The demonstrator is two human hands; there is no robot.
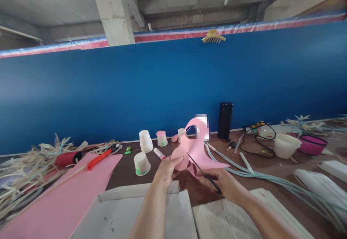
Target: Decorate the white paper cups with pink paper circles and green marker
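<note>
My left hand point(168, 168) pinches a pink sheet of paper point(199, 148) at a rounded, partly cut piece, thumb on top. In my right hand point(222, 181) is a pair of scissors point(208, 177) with dark handles, its blades lying against the paper beside that round piece. Curved cut-outs and a hole show in the sheet's upper part. Behind the hands stand paper cups: a white one point(146, 141), one with a green patch point(141, 164), and one topped with pink paper point(162, 138). A glue stick point(159, 153) lies near them.
An open white box point(121, 203) and a printed booklet point(227, 217) lie in front. Left are a large pink sheet point(67, 195), an orange-red tool point(99, 159) and shredded strips point(21, 174). A black flask point(225, 120), pale cables point(284, 183) and a white bowl point(286, 146) stand right.
</note>
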